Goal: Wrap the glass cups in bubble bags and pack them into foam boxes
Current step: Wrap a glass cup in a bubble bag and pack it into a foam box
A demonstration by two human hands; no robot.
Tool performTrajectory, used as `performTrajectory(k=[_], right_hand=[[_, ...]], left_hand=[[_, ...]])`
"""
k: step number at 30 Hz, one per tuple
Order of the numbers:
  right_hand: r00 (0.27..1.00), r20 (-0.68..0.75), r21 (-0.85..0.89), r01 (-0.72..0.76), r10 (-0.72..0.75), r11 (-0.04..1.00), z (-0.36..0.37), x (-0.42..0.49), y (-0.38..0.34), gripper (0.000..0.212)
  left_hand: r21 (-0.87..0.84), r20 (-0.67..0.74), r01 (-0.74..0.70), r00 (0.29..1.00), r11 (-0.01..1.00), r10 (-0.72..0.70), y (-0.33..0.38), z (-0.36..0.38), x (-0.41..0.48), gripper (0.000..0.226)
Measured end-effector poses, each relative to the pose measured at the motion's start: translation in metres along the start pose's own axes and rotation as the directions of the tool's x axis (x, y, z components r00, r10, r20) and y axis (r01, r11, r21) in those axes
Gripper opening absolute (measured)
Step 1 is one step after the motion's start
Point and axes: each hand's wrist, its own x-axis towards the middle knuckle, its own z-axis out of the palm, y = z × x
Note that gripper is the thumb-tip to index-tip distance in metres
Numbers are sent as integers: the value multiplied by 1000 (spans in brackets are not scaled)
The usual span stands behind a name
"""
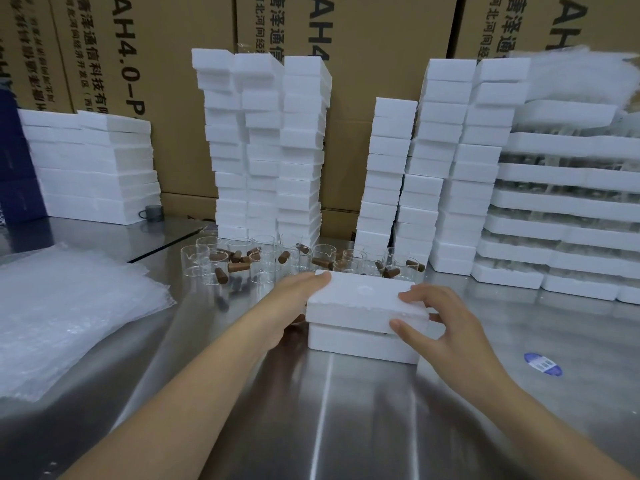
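The left hand [294, 306] clasps one end of the white foam lid [363, 299] and the right hand [440, 320] pinches the other. The lid sits slightly askew on the foam box [360, 344], near centre. Just beyond crowd clear glass cups [266, 265], with foam stacks [266, 150] behind and bubble bags [69, 313] to the left.

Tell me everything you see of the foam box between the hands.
The foam box is white, grainy expanded foam in two rectangular halves, lid over base, a dark seam showing between them. It lies flat on the steel table, before the glass cups. The left hand holds its left end; the right hand pinches the lid's right end.
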Motion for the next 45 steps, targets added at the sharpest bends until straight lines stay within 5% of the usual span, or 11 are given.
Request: performTrajectory(k=[14,18,27,34,45], right_hand=[[1000,20,-72,-22,23,997,3,-4,12,34],[998,60,-130,27,-20,991,4,-5,8,36],[1000,-1,-171,14,-14,985,18,-10,11,35],[999,-42,-90,-15,11,996,12,-13,0,46],[997,45,-75,-61,64,995,13,-11,13,46]], left_hand=[[-10,23,-71,997,997,72,2,8,-1,13],[-57,67,-83,994,995,87,7,11,0,54],[15,114,-95,989,995,93,-12,15,2,70],[-178,-42,-103,994,979,97,-3,24,2,73],[-114,-80,55,995,992,-64,-16,33,-5,55]])
